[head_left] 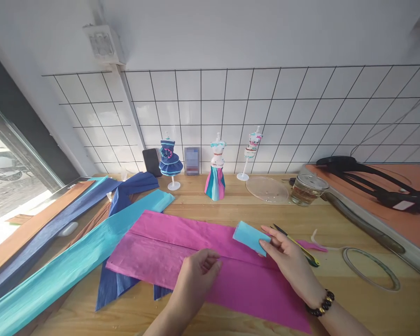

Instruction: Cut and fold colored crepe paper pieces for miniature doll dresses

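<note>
A small light-blue piece of crepe paper (251, 237), rectangular and seemingly folded, is pinched between the thumb and fingers of my right hand (287, 259). That hand wears a beaded bracelet and is over the right part of a wide magenta crepe paper sheet (161, 245). My left hand (198, 277) is above the middle of the same sheet, fingers curled in and thumb close to the index finger. Nothing shows in it. Scissors (311, 258) with yellow-and-black handles lie just beyond my right hand, partly hidden by it.
Three small dress forms (215, 182) stand along the tiled wall. Blue, turquoise and orange paper strips (80, 254) cover the left side. At right are a lidded glass jar (306, 190), a clear disc (266, 190), a pink scrap (313, 245) and a tape ring (371, 268).
</note>
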`<state>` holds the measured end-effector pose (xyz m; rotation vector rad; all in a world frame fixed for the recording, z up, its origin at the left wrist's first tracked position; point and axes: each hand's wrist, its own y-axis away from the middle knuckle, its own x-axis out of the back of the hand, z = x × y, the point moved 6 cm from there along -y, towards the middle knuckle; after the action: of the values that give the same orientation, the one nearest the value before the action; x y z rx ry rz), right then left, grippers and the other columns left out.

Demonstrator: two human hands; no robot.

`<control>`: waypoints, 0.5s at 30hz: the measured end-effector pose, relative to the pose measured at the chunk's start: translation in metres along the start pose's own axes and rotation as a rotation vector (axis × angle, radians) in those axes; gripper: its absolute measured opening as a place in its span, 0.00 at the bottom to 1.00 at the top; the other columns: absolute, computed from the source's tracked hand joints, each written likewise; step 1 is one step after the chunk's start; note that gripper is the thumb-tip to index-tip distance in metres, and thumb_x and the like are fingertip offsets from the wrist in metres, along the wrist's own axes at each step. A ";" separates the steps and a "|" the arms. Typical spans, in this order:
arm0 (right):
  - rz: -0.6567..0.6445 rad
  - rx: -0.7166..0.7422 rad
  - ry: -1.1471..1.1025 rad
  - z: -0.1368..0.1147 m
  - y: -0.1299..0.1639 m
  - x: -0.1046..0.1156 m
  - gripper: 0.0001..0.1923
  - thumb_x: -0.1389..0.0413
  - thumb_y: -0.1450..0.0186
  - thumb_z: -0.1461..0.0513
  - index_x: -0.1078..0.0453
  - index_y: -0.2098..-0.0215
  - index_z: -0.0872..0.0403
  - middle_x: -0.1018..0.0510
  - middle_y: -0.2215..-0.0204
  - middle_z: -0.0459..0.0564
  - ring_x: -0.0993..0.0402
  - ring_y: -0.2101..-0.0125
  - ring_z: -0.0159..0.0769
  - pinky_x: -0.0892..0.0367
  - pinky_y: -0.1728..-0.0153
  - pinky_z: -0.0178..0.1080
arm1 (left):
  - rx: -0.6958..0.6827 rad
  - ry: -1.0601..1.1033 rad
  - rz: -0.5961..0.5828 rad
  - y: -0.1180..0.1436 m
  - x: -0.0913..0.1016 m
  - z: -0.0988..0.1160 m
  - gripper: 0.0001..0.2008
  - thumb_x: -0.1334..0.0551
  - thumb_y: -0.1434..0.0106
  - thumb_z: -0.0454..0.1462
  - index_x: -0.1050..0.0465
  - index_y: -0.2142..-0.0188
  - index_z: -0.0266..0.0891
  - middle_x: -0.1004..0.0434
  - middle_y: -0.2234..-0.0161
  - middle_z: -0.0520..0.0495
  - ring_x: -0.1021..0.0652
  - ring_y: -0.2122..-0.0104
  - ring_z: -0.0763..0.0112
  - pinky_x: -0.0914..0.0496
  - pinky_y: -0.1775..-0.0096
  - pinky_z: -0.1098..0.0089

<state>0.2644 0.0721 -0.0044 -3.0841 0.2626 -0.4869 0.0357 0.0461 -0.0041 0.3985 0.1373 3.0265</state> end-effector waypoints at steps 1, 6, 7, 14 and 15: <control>0.012 -0.010 0.014 0.000 -0.002 0.003 0.27 0.45 0.44 0.54 0.36 0.49 0.57 0.24 0.76 0.46 0.27 0.71 0.39 0.32 0.67 0.39 | -0.030 -0.061 0.011 0.002 0.001 0.003 0.09 0.40 0.46 0.40 0.25 0.69 0.38 0.24 0.74 0.48 0.25 0.72 0.67 0.33 0.70 0.72; 0.003 0.024 0.137 -0.003 -0.011 0.011 0.27 0.48 0.43 0.55 0.38 0.48 0.59 0.21 0.71 0.49 0.25 0.72 0.38 0.31 0.68 0.39 | -0.163 -0.272 -0.016 0.009 0.000 0.013 0.07 0.41 0.45 0.37 0.24 0.69 0.42 0.23 0.74 0.48 0.26 0.73 0.65 0.35 0.68 0.70; 0.003 0.044 0.174 -0.003 -0.014 0.012 0.26 0.48 0.42 0.55 0.38 0.48 0.58 0.21 0.68 0.50 0.25 0.72 0.38 0.31 0.68 0.39 | -0.189 -0.299 -0.023 0.010 0.000 0.014 0.07 0.41 0.45 0.37 0.24 0.68 0.42 0.23 0.74 0.48 0.26 0.72 0.65 0.35 0.68 0.70; 0.065 0.118 0.407 0.003 -0.039 0.018 0.23 0.49 0.42 0.59 0.36 0.48 0.56 0.24 0.56 0.56 0.31 0.52 0.42 0.35 0.56 0.41 | -0.347 -0.406 -0.072 0.014 -0.003 0.020 0.06 0.40 0.46 0.34 0.24 0.69 0.41 0.23 0.69 0.44 0.26 0.65 0.58 0.36 0.62 0.65; 0.065 0.123 0.442 0.004 -0.043 0.018 0.23 0.49 0.41 0.59 0.36 0.48 0.56 0.24 0.57 0.56 0.31 0.52 0.42 0.35 0.55 0.41 | -0.354 -0.425 -0.072 0.014 -0.003 0.020 0.06 0.40 0.45 0.33 0.24 0.68 0.40 0.23 0.69 0.44 0.26 0.65 0.59 0.36 0.61 0.64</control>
<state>0.2893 0.1117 -0.0013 -2.8029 0.3191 -1.1322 0.0422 0.0332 0.0155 0.9525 -0.3937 2.7361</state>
